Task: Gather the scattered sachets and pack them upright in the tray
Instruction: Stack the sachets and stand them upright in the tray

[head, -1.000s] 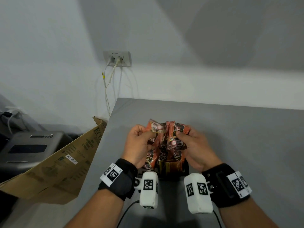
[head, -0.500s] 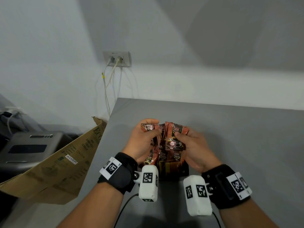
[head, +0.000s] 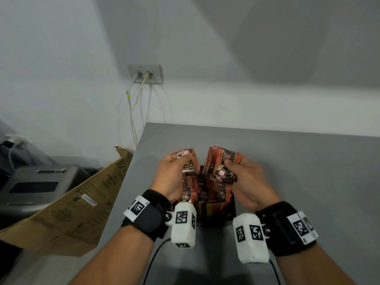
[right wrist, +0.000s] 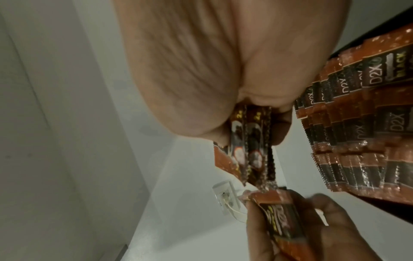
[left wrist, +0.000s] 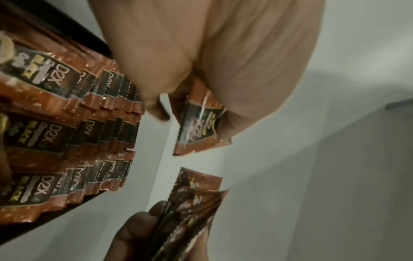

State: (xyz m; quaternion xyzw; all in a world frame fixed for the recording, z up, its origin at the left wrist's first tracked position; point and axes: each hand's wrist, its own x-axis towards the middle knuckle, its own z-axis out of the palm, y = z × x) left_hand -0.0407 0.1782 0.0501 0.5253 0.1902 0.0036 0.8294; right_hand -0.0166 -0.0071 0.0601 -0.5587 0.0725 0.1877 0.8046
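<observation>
A black tray (head: 232, 210) on the grey table holds several red-brown D2X coffee sachets (head: 203, 194) standing upright in rows. Just above it my left hand (head: 174, 173) pinches one sachet (head: 185, 159), also seen as the sachet (left wrist: 198, 123) in the left wrist view. My right hand (head: 244, 177) grips a small fanned stack of sachets (head: 223, 163), the same stack of sachets (right wrist: 248, 141) seen edge-on from the right wrist. The two hands are a little apart over the tray's far end. The packed sachets (left wrist: 67, 123) fill the left of the left wrist view.
The grey table (head: 308, 171) stretches right and back to a white wall. A wall socket (head: 145, 74) with two cables hangs above the table's far left corner. A cardboard box (head: 72, 202) and a grey device (head: 35, 186) stand off the table's left edge.
The hands were close together with their sachets touching; now they have pulled apart, the left keeping one sachet and the right keeping the stack.
</observation>
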